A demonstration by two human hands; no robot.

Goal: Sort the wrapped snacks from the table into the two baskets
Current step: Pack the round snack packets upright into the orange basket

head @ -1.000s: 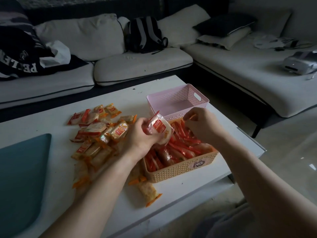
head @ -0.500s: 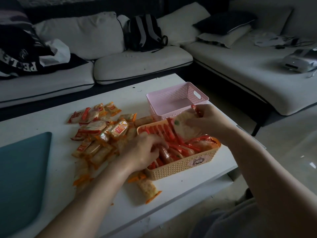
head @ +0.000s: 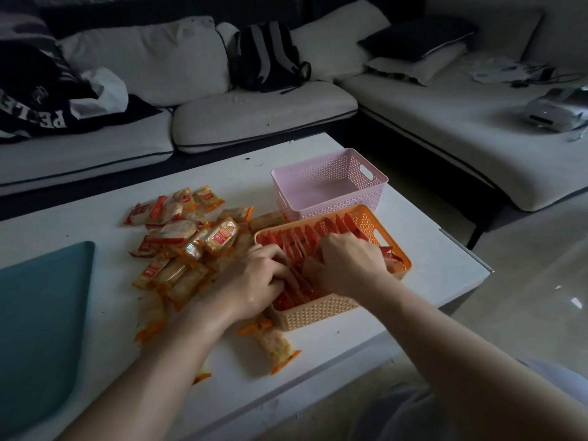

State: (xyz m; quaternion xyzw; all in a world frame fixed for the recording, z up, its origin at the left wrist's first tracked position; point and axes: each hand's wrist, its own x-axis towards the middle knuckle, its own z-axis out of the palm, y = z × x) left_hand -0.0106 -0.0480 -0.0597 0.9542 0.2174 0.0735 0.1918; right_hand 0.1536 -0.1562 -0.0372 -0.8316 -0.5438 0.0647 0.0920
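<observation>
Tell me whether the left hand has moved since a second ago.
Yes. The left hand was raised, holding a snack above the orange basket's left edge; it has dropped into the basket, fingers pressed among the red packets.

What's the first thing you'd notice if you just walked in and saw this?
Two bare hands, left hand and right hand, pressing into an orange plastic basket packed with red-wrapped snacks. Left of it, a heap of orange-wrapped snacks on the white table; behind it, an empty-looking pink plastic basket.

White table (head: 429,281) – two baskets (head: 318,316), loose snack packets (head: 178,237), teal mat (head: 38,313)
</observation>
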